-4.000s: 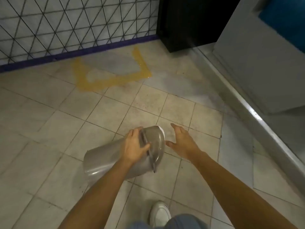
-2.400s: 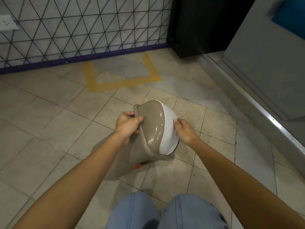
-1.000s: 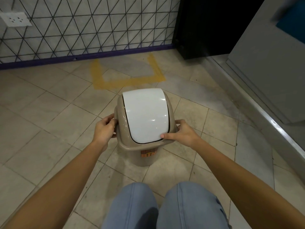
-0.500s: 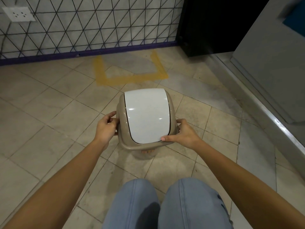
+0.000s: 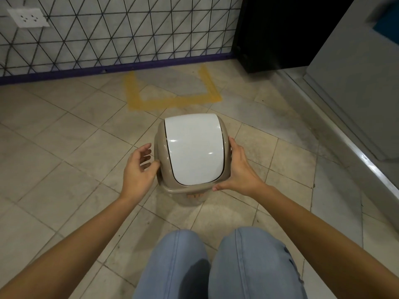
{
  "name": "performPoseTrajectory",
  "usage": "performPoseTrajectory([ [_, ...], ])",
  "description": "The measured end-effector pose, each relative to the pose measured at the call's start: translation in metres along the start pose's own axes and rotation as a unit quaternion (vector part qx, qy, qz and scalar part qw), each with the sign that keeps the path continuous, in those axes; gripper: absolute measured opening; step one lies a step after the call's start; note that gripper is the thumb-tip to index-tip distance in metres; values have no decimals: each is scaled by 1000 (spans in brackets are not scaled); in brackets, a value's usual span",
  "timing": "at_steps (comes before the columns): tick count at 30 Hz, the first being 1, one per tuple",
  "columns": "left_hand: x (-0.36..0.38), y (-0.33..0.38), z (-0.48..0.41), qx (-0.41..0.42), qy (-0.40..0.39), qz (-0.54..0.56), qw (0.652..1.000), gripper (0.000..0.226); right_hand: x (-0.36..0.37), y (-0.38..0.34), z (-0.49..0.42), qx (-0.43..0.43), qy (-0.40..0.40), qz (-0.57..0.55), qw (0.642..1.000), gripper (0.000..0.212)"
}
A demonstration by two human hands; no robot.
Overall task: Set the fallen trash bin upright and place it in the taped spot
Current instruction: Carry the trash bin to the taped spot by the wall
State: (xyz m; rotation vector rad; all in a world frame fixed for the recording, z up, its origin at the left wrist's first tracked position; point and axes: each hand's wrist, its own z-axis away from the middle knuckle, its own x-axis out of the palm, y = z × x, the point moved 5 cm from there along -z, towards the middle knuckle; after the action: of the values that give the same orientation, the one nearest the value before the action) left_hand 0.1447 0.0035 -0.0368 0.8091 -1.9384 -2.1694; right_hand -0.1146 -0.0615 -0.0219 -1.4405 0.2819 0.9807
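The bin (image 5: 191, 152) stood upright on the floor (image 5: 64, 147), just short of the yellow taped spot (image 5: 172, 101) by the wall. The right hand (image 5: 238, 171) lay flat against the bin's right side, thumb under the near rim. The left hand (image 5: 139, 167) sat at the left side with curled, loose fingers; only the thumb seemed to touch, so it was hardly a grip. For the carry ahead, I'd say both palms should press the brown shell, not the white lid (image 5: 193, 147), which looks like a swing flap that would give way. Then lift straight, move forward, and set the base inside the tape, square to the wall. The lid was closed, so whether anything was in the bin couldn't be seen.
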Motion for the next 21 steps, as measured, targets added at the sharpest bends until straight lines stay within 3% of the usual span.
performPoseTrajectory([
  [5,9,13,19,77,-65,-39,994,77,-2,-3,-4,-3,-1,5,1000,143],
  [11,18,13,16,86,-101,-89,987,114,-2,-6,-11,-7,10,3,1000,142],
  [21,23,15,-14,74,-96,-71,990,118,-1,-19,-42,7,26,-3,1000,143],
])
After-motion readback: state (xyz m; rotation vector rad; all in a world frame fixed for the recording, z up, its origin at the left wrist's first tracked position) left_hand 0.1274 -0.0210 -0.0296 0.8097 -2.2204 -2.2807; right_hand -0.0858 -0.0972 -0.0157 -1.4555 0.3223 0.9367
